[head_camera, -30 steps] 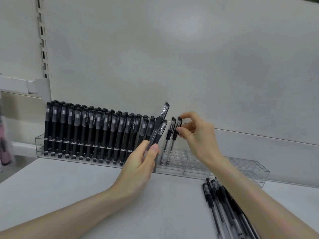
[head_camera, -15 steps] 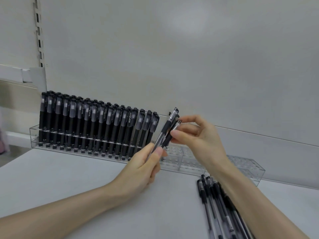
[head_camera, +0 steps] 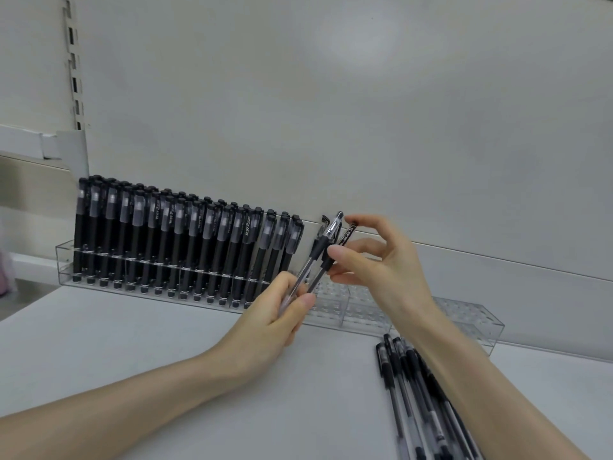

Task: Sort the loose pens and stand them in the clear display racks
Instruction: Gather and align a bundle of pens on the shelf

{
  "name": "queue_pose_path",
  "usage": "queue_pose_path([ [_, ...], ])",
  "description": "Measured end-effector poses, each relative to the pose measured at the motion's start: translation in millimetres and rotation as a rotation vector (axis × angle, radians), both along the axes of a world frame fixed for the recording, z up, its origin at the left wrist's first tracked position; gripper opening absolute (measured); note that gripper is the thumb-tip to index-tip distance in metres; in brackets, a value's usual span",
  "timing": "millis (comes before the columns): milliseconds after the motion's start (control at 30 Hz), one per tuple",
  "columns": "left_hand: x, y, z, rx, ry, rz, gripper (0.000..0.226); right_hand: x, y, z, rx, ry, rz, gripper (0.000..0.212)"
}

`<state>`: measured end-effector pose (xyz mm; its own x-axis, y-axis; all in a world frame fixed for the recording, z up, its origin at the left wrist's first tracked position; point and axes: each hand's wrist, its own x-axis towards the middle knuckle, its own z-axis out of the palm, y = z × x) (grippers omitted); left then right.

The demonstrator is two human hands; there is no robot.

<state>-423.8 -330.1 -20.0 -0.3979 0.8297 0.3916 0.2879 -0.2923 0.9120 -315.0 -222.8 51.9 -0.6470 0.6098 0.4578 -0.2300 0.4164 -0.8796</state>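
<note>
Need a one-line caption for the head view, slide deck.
Left hand holds pens, right hand pinches one, before the half-filled rack; loose pens lie at right.

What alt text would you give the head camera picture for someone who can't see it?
The left hand grips the lower end of a bundle of pens while the right hand pinches it higher up. Behind stands a clear display rack, black pens filling its left part, holes bare at right; loose pens lie on the table.
</note>
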Motion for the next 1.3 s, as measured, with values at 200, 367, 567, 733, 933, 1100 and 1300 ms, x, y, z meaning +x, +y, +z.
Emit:
queue_pose_path([
  [200,-4,1,-2,-0.007,0.060,0.153,0.028,3,14,11,0.043,0.098,-0.120,0.039],
  [367,-8,0,-4,0.035,0.127,0.244,0.025,2,31,14,0.295,0.117,-0.327,0.037],
  [567,-8,0,-3,0.050,0.074,0.254,0.030,-10,41,1,0.397,0.114,-0.362,0.039],
  [733,-9,1,-4,0.048,0.023,0.224,0.029,-16,45,-8,0.450,0.012,-0.366,0.041],
  [933,-10,3,-7,0.075,0.059,0.207,0.029,-18,49,-13,0.523,-0.092,-0.355,0.035],
  [1100,-11,3,-8,0.077,0.061,0.200,0.030,-17,52,-10,0.553,-0.163,-0.337,0.031],
  [1300,-12,4,-8,0.076,0.065,0.208,0.030,-16,50,-13,0.565,-0.195,-0.339,0.030],
])
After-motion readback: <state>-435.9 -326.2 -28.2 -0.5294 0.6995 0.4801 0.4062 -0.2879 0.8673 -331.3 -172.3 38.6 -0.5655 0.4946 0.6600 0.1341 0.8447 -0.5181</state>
